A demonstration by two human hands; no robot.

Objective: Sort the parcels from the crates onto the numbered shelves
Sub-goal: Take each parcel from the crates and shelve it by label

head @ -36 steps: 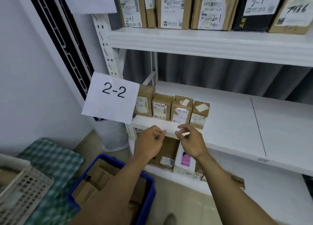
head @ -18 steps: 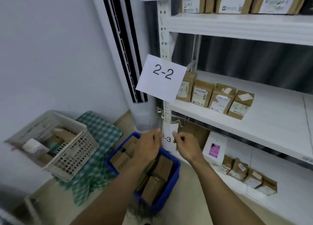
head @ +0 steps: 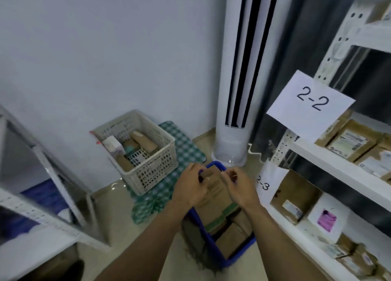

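A person's left hand (head: 190, 188) and right hand (head: 240, 188) hover over the blue crate (head: 213, 247) on the floor, left of the shelving (head: 338, 164). Their fingers are curled at a brown parcel (head: 211, 176) atop its load; blur leaves it unclear whether either grips it. Shelved parcels (head: 349, 143) stand behind the 2-2 sign (head: 311, 103), yet this crate and the white basket (head: 152, 172) at far left are both loaded.

A parcel sorting room; white shelves (head: 338, 166) with numbered signs (head: 311, 103); crates (head: 228, 257) of cardboard parcels (head: 347, 142).
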